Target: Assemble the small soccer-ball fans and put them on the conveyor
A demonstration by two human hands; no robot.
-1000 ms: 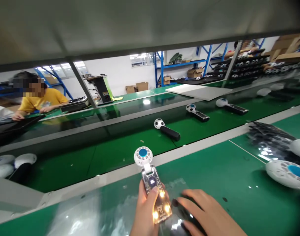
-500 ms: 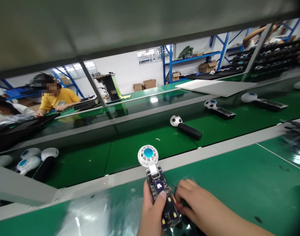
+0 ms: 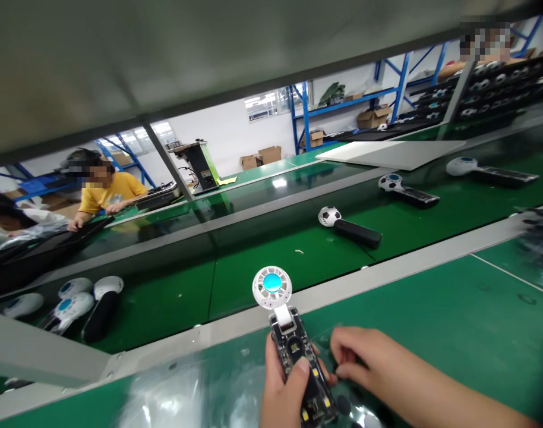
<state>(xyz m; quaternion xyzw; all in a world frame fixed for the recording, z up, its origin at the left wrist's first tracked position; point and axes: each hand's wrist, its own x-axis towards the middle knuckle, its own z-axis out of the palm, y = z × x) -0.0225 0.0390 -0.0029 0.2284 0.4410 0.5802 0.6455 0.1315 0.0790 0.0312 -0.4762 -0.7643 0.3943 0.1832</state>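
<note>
My left hand (image 3: 284, 386) is wrapped round a handheld fan (image 3: 305, 371), with the thumb lying on the front of its dark, see-through handle. Circuit parts and small yellow squares show inside the handle. The fan's round white head (image 3: 272, 288) has a bright blue centre and points away from me. Just right of the handle, my right hand (image 3: 358, 359) is closed with its fingers curled inward; whatever they hold, if anything, is hidden. Clear plastic and dark round shapes lie below it, partly covered.
Beyond a grey rail (image 3: 227, 330) runs a green conveyor belt (image 3: 253, 249) carrying several fans, one with a football-patterned head (image 3: 329, 216). Clear plastic bags (image 3: 164, 392) lie on my green bench. A grey post (image 3: 44, 342) stands at left, a shelf overhead. Co-workers sit across, one in yellow (image 3: 113, 190).
The fans on the belt have shifted to the right. The glowing display on the held fan has gone dimmer. Both my hands sit slightly further right, the right hand a little more apart from the handle.
</note>
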